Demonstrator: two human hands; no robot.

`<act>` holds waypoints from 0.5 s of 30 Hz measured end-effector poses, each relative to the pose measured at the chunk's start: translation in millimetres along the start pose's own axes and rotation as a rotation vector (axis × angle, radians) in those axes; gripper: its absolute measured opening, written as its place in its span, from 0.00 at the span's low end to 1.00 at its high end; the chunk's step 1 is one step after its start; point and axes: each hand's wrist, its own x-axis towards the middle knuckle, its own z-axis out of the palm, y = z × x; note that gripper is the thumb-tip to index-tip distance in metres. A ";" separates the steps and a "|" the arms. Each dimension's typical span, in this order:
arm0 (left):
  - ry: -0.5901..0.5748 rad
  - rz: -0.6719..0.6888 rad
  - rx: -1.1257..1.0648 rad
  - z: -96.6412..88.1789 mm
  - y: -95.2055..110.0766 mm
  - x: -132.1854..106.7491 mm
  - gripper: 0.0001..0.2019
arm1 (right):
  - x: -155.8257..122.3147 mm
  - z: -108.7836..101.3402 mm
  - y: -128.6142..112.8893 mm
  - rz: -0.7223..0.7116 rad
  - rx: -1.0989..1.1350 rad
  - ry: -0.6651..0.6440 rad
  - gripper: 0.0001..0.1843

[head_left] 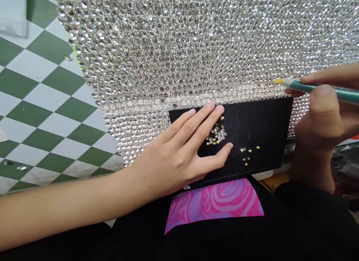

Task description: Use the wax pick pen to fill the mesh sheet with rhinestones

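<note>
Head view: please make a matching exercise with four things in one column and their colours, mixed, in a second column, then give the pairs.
Things:
1. tray
2. pen
3. card
4. floor

Colours:
A. pink and purple swirls
B. green and white checks
C. black
D. teal with yellow tip

Pairs: 1-C, 2-D, 3-A, 4-B.

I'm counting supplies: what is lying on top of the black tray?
Loose rhinestones lie scattered on the black tray, with the left hand resting flat across it. Any stones under that hand are hidden.
</note>
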 end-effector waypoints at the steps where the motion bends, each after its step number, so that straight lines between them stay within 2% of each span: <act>1: 0.001 -0.001 0.001 -0.2 0.0 -0.4 0.22 | 0.2 0.1 0.4 0.007 -0.019 -0.015 0.09; 7: -0.007 -0.008 -0.005 -2.0 0.1 -1.2 0.24 | 2.0 0.7 1.4 0.013 -0.079 -0.001 0.14; 15: -0.012 -0.014 -0.021 -1.5 0.2 -0.5 0.25 | -0.2 1.2 4.9 -0.023 -0.091 -0.016 0.10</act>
